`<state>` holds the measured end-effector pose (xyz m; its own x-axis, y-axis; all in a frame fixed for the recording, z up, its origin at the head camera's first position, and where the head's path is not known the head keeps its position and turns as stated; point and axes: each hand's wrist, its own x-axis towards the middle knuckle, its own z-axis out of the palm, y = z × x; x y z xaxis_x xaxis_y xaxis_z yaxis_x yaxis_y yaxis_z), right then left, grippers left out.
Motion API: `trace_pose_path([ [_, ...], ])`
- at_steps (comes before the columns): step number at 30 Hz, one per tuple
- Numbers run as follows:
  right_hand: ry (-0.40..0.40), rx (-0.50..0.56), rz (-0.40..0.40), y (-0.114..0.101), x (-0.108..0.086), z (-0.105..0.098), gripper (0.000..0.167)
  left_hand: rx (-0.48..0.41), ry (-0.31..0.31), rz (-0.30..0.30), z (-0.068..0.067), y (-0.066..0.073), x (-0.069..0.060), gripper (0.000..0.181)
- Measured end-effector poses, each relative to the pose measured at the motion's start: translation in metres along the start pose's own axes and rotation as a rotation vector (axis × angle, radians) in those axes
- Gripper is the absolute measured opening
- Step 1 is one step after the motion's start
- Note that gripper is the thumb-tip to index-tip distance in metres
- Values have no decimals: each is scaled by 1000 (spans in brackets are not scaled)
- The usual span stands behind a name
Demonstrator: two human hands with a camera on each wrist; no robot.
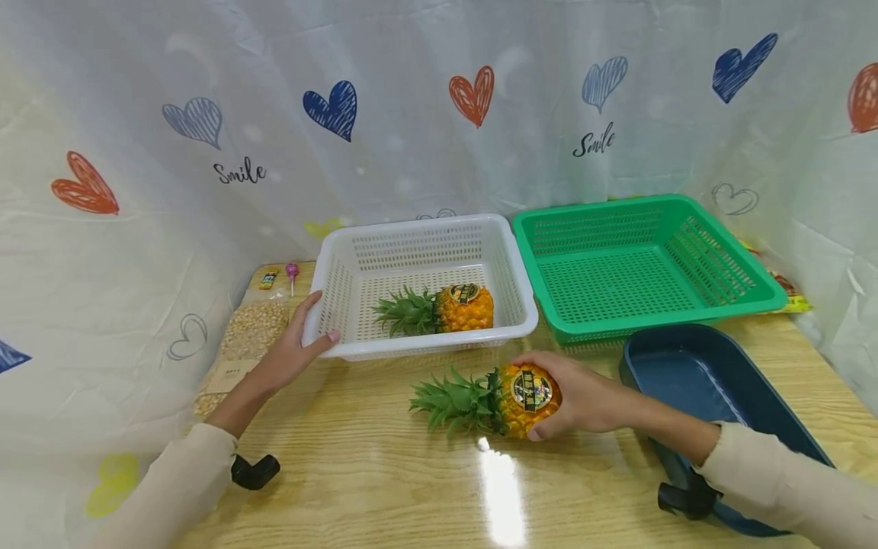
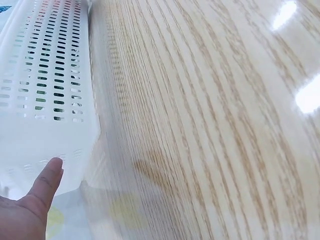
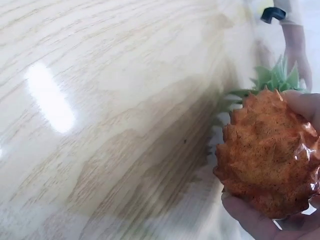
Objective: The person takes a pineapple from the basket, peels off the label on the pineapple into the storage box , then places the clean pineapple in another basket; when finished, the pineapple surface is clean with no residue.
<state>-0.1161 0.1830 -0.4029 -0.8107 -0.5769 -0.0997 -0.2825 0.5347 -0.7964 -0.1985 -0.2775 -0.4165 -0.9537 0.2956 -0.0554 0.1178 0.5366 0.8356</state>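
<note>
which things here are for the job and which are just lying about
Likely in use:
pineapple held by the right hand
white basket held by the left hand
second pineapple inside it

Apparently lying about:
green basket
blue tub
bag of kernels
lollipop
small sachet
yellow packet

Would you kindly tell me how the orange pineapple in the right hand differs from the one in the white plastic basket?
The first orange pineapple, gripped by the right hand, is outside the white slotted plastic basket, nearer the person; the second orange pineapple lies inside it. The first pineapple is held, while no hand touches the second. Both have green leafy crowns pointing left in the head view and a label.
</note>
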Motion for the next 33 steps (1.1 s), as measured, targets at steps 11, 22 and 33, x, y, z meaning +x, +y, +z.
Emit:
trace_pose_path([
  [11,21,-87,-8,5,3,3,96,-8,-24,11,-2,1,0,85],
  [22,35,-107,-14,5,3,4,94,119,64,51,-9,12,-7,84],
  [33,28,-91,-19,6,2,5,95,171,320,300,-1,37,-26,66],
])
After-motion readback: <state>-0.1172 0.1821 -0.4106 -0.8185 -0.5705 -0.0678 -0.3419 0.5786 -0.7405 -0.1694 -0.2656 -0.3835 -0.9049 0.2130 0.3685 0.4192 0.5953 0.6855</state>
